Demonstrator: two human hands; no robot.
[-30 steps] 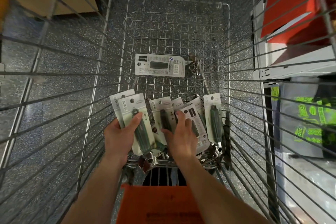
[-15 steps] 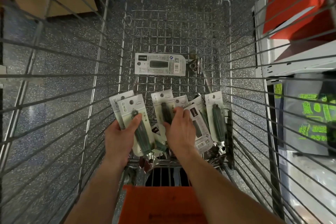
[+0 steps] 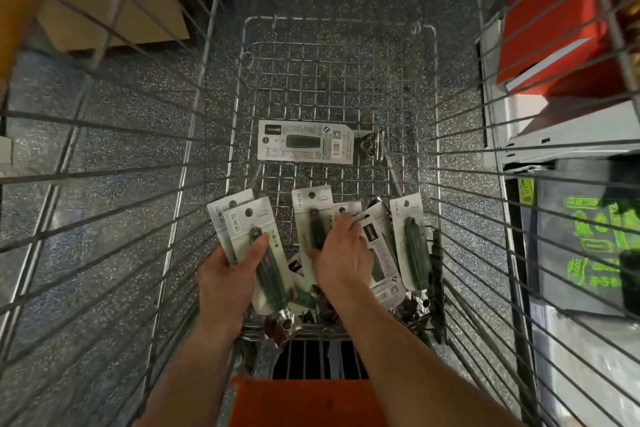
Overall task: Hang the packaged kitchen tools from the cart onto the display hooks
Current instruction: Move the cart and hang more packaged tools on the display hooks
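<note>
The right hand point(image 3: 341, 253) has slid a little forward over the pile since a moment ago. Its fingertips point(image 3: 348, 220) now sit near the tops of the cards. The left hand point(image 3: 228, 274) has stayed put.

The left hand grips two packs point(image 3: 256, 229) at the near edge of the cart point(image 3: 332, 80). Its thumb lies across the front one and its fingers are tucked behind. The right hand lies palm down on the pile point(image 3: 381, 253) with its fingers bent. I cannot tell if it has hold of a card yet.

I think the step now is to pick the next pack out of the pile. It would be best to pinch just one card near its top and lift it straight up, so the others do not drag along. Then it can go on the stack in the left hand with the holes lined up. That should make the hooks easy later. No hooks show here.

Each pack is a thin pale card with a round hole at the top. A dark green handle sits under clear plastic, and a shiny metal end pokes out below. The pile leans along the near edge, over to the near right corner. One more pack point(image 3: 306, 141) lies flat in the middle of the cart floor, with its printed back up.
</note>
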